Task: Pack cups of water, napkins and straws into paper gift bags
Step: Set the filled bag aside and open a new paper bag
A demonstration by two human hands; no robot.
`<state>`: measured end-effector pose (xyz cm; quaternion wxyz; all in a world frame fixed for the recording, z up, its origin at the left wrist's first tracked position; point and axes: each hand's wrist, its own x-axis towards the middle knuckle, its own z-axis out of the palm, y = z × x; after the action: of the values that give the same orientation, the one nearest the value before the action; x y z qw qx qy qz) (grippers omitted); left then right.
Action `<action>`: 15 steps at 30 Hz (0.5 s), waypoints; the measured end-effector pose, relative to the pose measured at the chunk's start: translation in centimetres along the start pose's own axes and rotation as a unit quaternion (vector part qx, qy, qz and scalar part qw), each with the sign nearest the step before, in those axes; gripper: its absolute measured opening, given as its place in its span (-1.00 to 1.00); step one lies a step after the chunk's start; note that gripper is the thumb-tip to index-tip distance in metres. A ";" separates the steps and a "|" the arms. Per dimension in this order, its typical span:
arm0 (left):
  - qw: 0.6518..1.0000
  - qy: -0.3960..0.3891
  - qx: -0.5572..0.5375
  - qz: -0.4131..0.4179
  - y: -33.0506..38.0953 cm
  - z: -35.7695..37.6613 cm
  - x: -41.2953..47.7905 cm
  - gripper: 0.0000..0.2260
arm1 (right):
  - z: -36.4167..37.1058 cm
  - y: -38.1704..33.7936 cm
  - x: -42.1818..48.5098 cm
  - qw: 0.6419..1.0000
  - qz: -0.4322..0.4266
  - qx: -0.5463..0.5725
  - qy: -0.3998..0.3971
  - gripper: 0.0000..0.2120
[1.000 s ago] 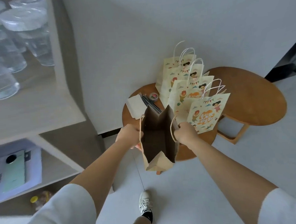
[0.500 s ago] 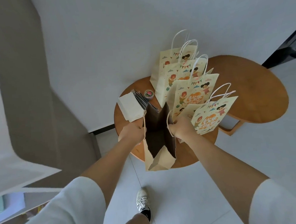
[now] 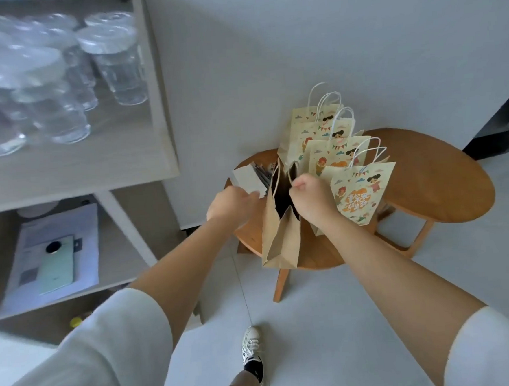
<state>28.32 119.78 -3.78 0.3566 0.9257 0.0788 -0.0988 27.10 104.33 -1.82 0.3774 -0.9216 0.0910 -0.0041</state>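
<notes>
- Gripping the right side of the mouth of an open brown paper bag (image 3: 280, 239), the right hand (image 3: 311, 202) has its fingers curled tight at centre frame.
- The left hand (image 3: 233, 206) lies just left of the bag, its fingertips at the lower corner of a stack of white napkins (image 3: 246, 179). Whether they pinch anything I cannot tell.
- The bag stands upright on the near edge of a round wooden table (image 3: 321, 254).
- Dark straws (image 3: 262, 175) lie just beyond the napkins.
- A row of printed gift bags (image 3: 364, 194) with white handles stands right of the brown bag.
- Lidded cups of water (image 3: 118, 66) fill a pale shelf (image 3: 95, 167) in the upper left of the frame, well apart from the bags.
- A green phone (image 3: 59, 266) rests on paper on the shelf below.
</notes>
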 end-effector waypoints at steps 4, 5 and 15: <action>0.998 0.049 -0.021 0.014 -1.2 -4.3 -4.9 -0.64 | 1.1 -4.4 -4.3 0.996 -0.083 0.027 -0.021 -0.72; 0.998 0.063 -0.024 0.012 -1.6 -5.6 -5.7 -0.64 | 1.4 -5.8 -5.1 0.994 -0.106 0.032 -0.026 -0.72; 0.972 0.227 -0.063 0.000 -8.7 -18.3 -8.2 -0.65 | 6.1 -20.6 -8.6 0.944 -0.317 0.082 -0.049 -0.76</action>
<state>20.82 137.90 5.87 0.3870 0.8996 0.1641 0.1186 22.48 124.45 8.64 0.4345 -0.8678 -0.2256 -0.0855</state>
